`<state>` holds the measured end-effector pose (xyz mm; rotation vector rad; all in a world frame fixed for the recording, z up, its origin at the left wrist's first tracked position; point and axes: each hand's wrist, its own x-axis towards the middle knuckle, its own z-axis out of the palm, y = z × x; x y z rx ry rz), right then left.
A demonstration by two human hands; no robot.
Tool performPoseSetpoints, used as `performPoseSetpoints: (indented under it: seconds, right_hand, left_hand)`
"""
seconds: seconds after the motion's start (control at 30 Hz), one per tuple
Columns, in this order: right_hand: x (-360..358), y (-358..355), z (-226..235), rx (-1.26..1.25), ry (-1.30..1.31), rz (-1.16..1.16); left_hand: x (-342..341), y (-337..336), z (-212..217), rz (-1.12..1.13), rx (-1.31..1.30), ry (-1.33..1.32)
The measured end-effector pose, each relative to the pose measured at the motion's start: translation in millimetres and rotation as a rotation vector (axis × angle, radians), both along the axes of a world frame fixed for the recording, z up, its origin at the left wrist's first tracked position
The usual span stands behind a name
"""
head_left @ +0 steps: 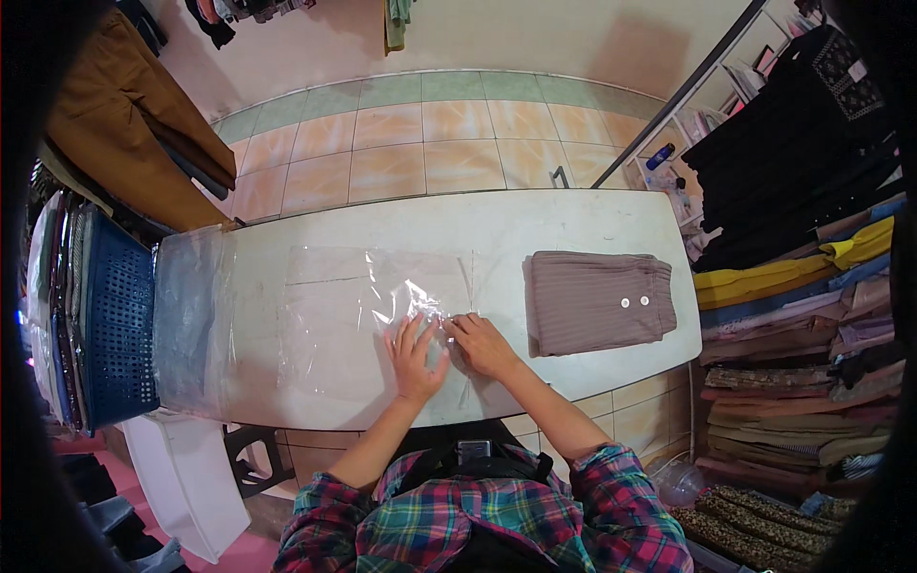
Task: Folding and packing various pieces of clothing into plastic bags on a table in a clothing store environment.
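Observation:
A clear plastic bag (353, 315) lies flat on the white table (535, 224). My left hand (415, 355) rests palm down on the bag's right part, fingers spread. Just beside it, my right hand (482, 344) pinches the bag's right edge with its fingertips, and the plastic crinkles there. To the right, apart from both hands, lies a folded brownish ribbed garment (597, 301) with two white buttons.
A stack of clear bags (191, 320) hangs over the table's left end, next to a blue plastic basket (115, 329). Folded clothes are piled on shelves at the right (812, 315). Brown garments (124, 115) hang at upper left. A tiled floor lies beyond the table.

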<state>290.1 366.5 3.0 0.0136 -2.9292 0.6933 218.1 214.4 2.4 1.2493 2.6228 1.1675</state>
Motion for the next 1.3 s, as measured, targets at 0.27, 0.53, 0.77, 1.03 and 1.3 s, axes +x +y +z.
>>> performPoseSetpoints:
  seconds: [0.27, 0.53, 0.77, 1.03, 1.3]
  right_hand:
    - [-15.1, 1.2, -6.4, 0.033, -0.109, -0.053]
    - [20.2, -12.3, 2.3, 0.225, -0.025, -0.246]
    - [49.2, 5.5, -2.1, 0.014, -0.026, -0.279]
    - [60.9, 170.8, 16.6, 0.262, 0.221, -0.625]
    - [44.2, 246.7, 22.1, 0.013, -0.513, -0.303]
  left_hand:
    - [50.7, 25.9, 0.9, 0.140, -0.454, -0.243]
    - [45.6, 16.9, -18.8, -0.008, -0.488, -0.006]
    - [51.7, 16.9, -17.0, -0.127, -0.482, -0.063]
    - [52.4, 23.0, -21.6, -0.073, -0.335, -0.144]
    - [58.9, 43.6, -16.2, 0.032, -0.282, -0.143]
